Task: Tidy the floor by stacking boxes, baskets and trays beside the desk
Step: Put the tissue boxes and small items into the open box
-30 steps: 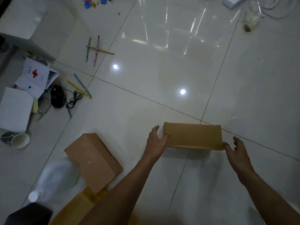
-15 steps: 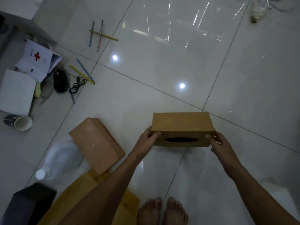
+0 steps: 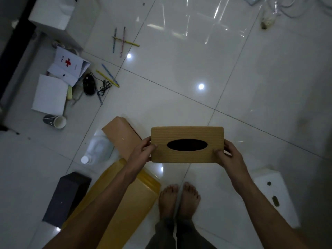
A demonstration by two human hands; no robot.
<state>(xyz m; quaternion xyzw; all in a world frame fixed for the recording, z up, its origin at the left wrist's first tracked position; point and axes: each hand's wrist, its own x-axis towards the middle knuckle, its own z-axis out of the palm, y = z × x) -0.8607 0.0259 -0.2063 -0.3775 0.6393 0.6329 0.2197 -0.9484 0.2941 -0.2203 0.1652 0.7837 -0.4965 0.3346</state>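
Observation:
I hold a tan woven tissue box (image 3: 186, 133) in the air above the floor, its top with a dark oval slot facing me. My left hand (image 3: 142, 151) grips its left end and my right hand (image 3: 227, 155) grips its right end. Below on the floor lie a brown cardboard box (image 3: 120, 135), a flat yellow box (image 3: 133, 200) and a dark box (image 3: 67, 196). A white box (image 3: 274, 193) sits at the lower right. The white desk corner (image 3: 53, 15) shows at the top left.
A clear plastic jug (image 3: 98, 150) lies by the brown box. A red-cross booklet (image 3: 68, 66), white paper (image 3: 50, 93), a paper cup (image 3: 56, 121), a black mouse (image 3: 89, 84) and pencils (image 3: 118, 39) litter the left. My bare feet (image 3: 179, 196) stand below the tissue box.
Both hands took the tissue box off the floor and lifted it towards me, turning it so the slotted top faces up. The view has pulled back, as if I stood up.

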